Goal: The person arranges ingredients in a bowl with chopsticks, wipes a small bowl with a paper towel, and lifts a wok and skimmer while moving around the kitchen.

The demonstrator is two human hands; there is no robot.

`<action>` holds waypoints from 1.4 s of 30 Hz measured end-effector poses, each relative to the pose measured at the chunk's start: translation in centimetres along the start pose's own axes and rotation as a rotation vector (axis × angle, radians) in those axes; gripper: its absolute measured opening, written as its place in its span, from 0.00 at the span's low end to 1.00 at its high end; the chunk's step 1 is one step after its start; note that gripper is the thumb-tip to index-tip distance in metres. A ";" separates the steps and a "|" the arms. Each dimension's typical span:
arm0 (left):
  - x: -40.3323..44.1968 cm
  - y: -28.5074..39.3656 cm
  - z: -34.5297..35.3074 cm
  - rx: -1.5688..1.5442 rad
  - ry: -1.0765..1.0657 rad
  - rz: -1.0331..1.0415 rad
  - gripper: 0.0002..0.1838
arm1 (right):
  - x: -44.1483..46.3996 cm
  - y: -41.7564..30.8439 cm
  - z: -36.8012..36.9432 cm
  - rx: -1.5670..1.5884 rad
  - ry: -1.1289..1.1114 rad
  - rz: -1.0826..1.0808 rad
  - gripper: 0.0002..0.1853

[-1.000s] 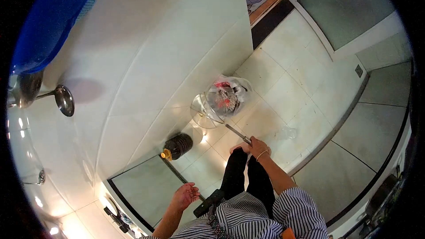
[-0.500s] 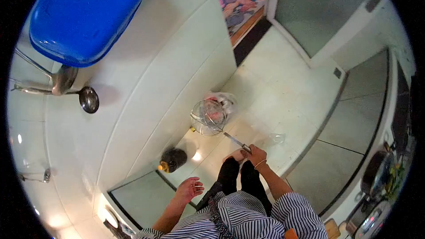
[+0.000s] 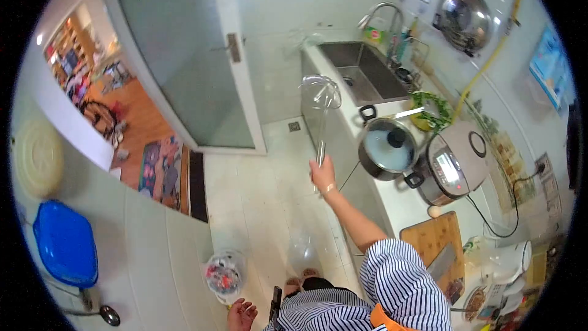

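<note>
My right hand is closed around the handle of a long-handled metal utensil. The utensil points away from me, and its round, see-through head is beside the counter, near the sink; it is too blurred to name its kind. Low in the view is my left hand, palm up with loosely spread fingers and nothing in it. The waste bin, with a bag and rubbish inside, stands on the floor just beyond that hand. Right of the utensil, a lidded pot sits on the counter.
The counter holds a rice cooker, greens, and a cutting board with a knife. A sink is at the back. A glass door stands ajar. A blue container and a ladle hang at left.
The view has swung right and up, bringing the counter and sink in. My right hand has raised and stretched forward with the utensil. My left hand remains low and empty.
</note>
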State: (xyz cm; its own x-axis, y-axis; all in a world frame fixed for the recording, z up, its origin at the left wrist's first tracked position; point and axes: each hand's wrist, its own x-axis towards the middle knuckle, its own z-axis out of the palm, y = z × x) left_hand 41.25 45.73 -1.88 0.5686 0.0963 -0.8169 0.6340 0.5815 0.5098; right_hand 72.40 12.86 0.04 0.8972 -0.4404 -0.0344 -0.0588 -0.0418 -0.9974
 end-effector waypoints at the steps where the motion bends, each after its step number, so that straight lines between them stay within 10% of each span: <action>1: 1.0 -0.3 -0.2 -0.108 -0.189 0.050 0.10 | 5.7 3.4 -0.2 -0.092 0.144 -0.084 0.13; 5: 0.2 0.7 4.1 -0.110 -0.253 -0.032 0.06 | 16.6 -0.7 -4.2 -0.004 0.180 0.115 0.15; 7: 0.2 0.9 5.4 -0.124 -0.166 -0.112 0.06 | 19.0 -2.0 -5.4 0.526 0.272 0.241 0.18; 16: 2.1 0.8 5.8 0.022 -0.037 -0.222 0.13 | 17.6 -0.1 -9.2 1.209 0.083 0.014 0.28; 22: 4.4 2.0 8.3 0.282 -0.324 -0.184 0.14 | 18.2 -6.9 -12.4 0.885 0.512 0.064 0.28; 26: 3.3 1.7 7.6 0.227 -0.472 -0.164 0.13 | 24.6 -3.2 -14.0 -0.137 0.692 -0.325 0.34; 33: 0.8 0.2 6.5 0.188 -0.291 0.076 0.09 | 23.7 -3.7 -13.3 -0.277 0.407 -0.510 0.27; 36: 0.6 -1.4 7.6 0.191 -0.265 0.280 0.09 | 16.3 -2.0 -11.9 -0.169 0.030 -0.446 0.19; 38: 4.4 -0.3 6.7 0.334 -0.468 0.106 0.14 | 6.5 -1.1 -11.4 0.371 -0.227 -0.249 0.15; 42: 4.3 0.7 12.4 0.770 -0.857 -0.294 0.30 | -15.5 8.1 -15.6 0.310 -0.225 0.126 0.18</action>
State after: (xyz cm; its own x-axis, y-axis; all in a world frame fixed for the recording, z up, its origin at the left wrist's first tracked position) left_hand 50.61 36.55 -1.73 0.3284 -0.7018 -0.6321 0.7801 -0.1759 0.6005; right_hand 51.15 5.40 -6.53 0.9670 -0.2155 -0.1359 -0.0701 0.2877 -0.9552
